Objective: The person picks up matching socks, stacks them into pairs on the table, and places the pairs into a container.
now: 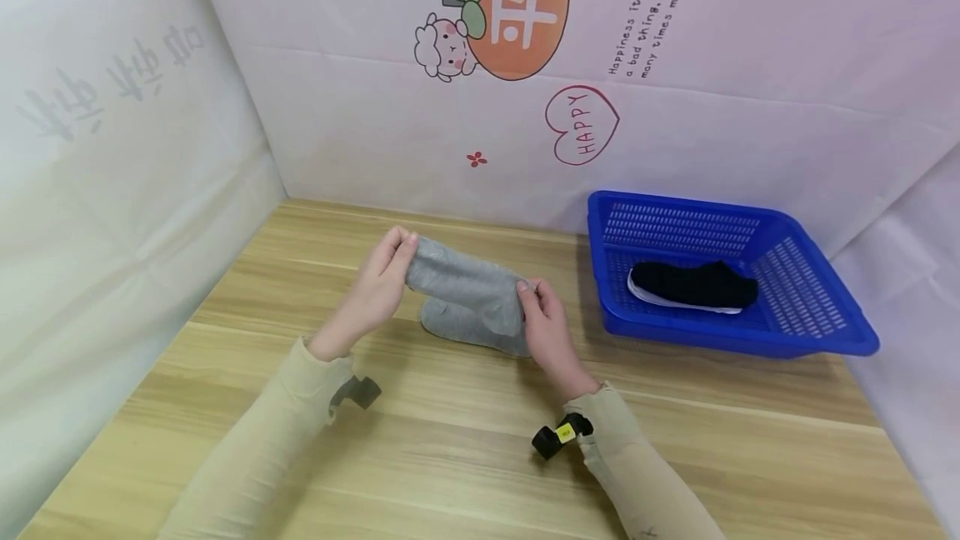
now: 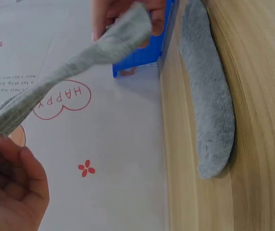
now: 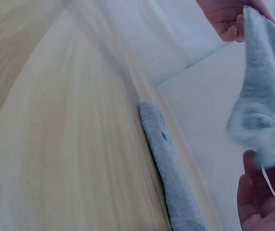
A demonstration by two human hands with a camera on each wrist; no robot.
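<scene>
A grey sock (image 1: pixel 465 277) is stretched between both hands above the table. My left hand (image 1: pixel 380 282) pinches one end of it between thumb and fingers. At the other end, near the heel, my right hand (image 1: pixel 549 327) grips the fabric with the thumb on top. In the left wrist view the held sock (image 2: pixel 65 70) runs slantwise from one hand to the other, raised off the wood. A second grey sock (image 1: pixel 457 323) lies flat on the table below, partly covered by the held one in the head view.
To the right stands a blue plastic basket (image 1: pixel 750 344) with slotted walls. Inside it lies a black sock (image 1: pixel 693 283) on top of a white one (image 1: pixel 660 300). A printed white cloth (image 1: pixel 360 132) hangs behind the wooden table (image 1: pixel 420 457).
</scene>
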